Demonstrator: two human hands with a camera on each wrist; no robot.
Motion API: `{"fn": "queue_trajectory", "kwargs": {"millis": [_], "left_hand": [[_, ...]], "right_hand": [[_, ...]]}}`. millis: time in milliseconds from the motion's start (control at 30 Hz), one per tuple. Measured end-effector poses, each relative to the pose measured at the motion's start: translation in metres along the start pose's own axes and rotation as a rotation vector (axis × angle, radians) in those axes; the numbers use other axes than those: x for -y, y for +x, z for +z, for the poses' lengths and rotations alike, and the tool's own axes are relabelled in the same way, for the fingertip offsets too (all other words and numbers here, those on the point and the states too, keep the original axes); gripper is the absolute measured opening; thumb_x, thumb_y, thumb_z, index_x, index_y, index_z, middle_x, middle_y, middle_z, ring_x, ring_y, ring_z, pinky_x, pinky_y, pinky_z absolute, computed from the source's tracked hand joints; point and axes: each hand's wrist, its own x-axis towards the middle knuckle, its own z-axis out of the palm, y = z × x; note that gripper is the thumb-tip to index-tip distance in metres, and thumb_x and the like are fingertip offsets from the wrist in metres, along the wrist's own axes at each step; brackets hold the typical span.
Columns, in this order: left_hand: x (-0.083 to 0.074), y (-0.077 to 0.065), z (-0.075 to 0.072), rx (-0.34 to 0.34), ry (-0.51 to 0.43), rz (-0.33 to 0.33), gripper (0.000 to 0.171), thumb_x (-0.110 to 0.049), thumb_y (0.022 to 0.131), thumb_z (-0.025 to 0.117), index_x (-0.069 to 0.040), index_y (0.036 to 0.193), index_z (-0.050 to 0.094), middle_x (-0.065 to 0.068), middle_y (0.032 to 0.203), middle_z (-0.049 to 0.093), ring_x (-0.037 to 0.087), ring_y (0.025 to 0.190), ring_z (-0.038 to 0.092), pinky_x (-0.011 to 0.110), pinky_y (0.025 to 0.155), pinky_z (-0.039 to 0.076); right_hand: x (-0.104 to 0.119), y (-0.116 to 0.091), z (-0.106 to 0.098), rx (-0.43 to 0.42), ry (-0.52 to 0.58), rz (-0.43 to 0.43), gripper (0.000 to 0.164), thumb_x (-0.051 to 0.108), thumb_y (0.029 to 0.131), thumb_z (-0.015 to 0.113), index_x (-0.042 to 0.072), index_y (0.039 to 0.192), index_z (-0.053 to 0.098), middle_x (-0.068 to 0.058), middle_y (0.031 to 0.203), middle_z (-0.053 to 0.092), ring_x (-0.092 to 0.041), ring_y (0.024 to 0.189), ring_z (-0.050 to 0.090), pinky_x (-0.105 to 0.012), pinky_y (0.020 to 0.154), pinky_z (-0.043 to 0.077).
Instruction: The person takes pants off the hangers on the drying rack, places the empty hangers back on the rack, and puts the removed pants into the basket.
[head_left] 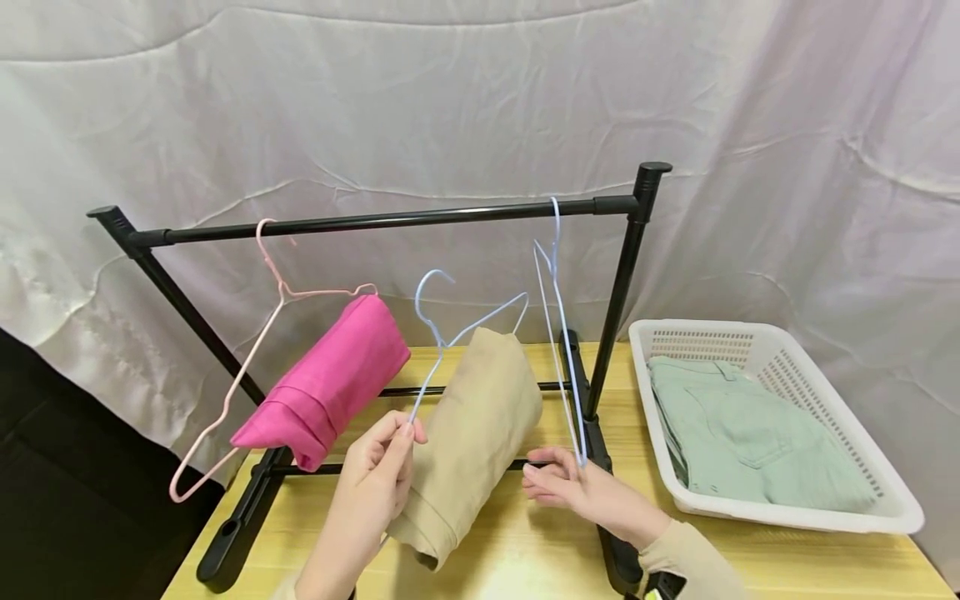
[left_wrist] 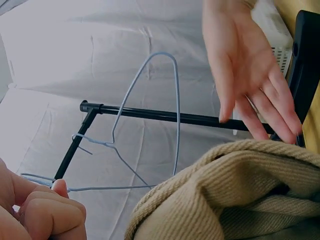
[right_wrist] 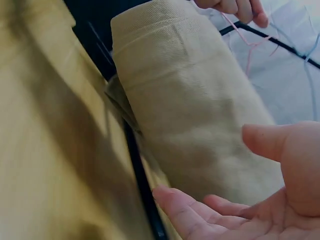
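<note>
My left hand (head_left: 375,467) pinches one arm of a blue wire hanger (head_left: 430,312) between thumb and fingers. Over this hanger's lower bar drapes a folded beige garment (head_left: 480,433), held up in front of the rack; its waistband end points toward me. My right hand (head_left: 570,487) is to the right of the garment, fingers extended and apart from it in the right wrist view, holding nothing. Just above that hand, a bare blue hanger (head_left: 562,308) hangs from the rail. The left wrist view shows the garment's ribbed folds (left_wrist: 210,185) up close.
A black clothes rack (head_left: 420,219) stands on the wooden table (head_left: 525,575). On its left side, a pink hanger (head_left: 247,367) carries a folded magenta garment (head_left: 337,375). At right, a white plastic basket (head_left: 787,518) contains folded pale green garments (head_left: 757,433). Grey curtain (head_left: 450,108) hangs behind.
</note>
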Motion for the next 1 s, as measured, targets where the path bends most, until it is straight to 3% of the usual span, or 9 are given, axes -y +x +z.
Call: {"fn": "queue_trajectory", "kwargs": {"millis": [200,367,467,667,833,1000], "left_hand": [[0.002,-0.006,-0.003,0.003,-0.018,-0.009,0.034,-0.028,0.108,0.046,0.005,0.1,0.048,0.006,0.058,0.015,0.02,0.043,0.008,0.027,0.033,0.007],[0.002,-0.009,-0.005,0.013,-0.021,0.009,0.032,-0.027,0.108,0.045,0.004,0.1,0.048,0.006,0.058,0.016,0.023,0.043,0.008,0.025,0.032,0.009],[0.002,-0.011,-0.007,0.023,-0.03,0.019,0.029,-0.026,0.109,0.045,0.002,0.099,0.049,0.006,0.058,0.015,0.024,0.043,0.008,0.022,0.032,0.01],[-0.001,-0.011,-0.008,0.029,-0.044,0.021,0.029,-0.026,0.108,0.045,0.002,0.1,0.049,0.006,0.058,0.015,0.02,0.041,0.009,0.023,0.03,0.01],[-0.003,-0.009,-0.009,0.032,-0.053,0.02,0.028,-0.026,0.109,0.044,0.0,0.1,0.049,0.006,0.057,0.016,0.023,0.041,0.009,0.022,0.03,0.011],[-0.003,-0.006,-0.011,0.013,-0.064,-0.005,0.028,-0.027,0.109,0.044,-0.001,0.099,0.05,0.005,0.058,0.016,0.024,0.044,0.007,0.021,0.032,0.011]], "right_hand": [[-0.008,0.027,0.014,0.038,0.163,0.079,0.08,0.042,0.103,0.055,-0.014,0.148,0.02,-0.03,0.137,0.052,-0.036,0.126,0.057,-0.046,0.113,0.043],[-0.016,0.045,0.025,0.069,0.292,0.128,0.073,0.04,0.1,0.06,-0.01,0.144,0.03,-0.021,0.133,0.057,-0.027,0.121,0.06,-0.05,0.116,0.039],[-0.021,0.052,0.03,0.097,0.424,0.139,0.069,0.035,0.099,0.063,-0.008,0.143,0.031,-0.019,0.135,0.056,-0.026,0.122,0.06,-0.05,0.118,0.037],[-0.026,0.062,0.033,0.17,0.629,0.106,0.062,0.025,0.098,0.064,-0.004,0.14,0.029,-0.014,0.132,0.056,-0.025,0.12,0.061,-0.041,0.111,0.045],[-0.029,0.067,0.035,0.136,0.697,0.078,0.042,0.023,0.099,0.062,0.008,0.129,0.037,-0.002,0.116,0.063,-0.017,0.104,0.061,-0.032,0.094,0.048],[-0.03,0.068,0.039,0.115,0.794,0.036,0.032,0.021,0.101,0.059,0.018,0.129,0.045,0.004,0.123,0.065,-0.014,0.115,0.061,-0.034,0.101,0.046]]}}
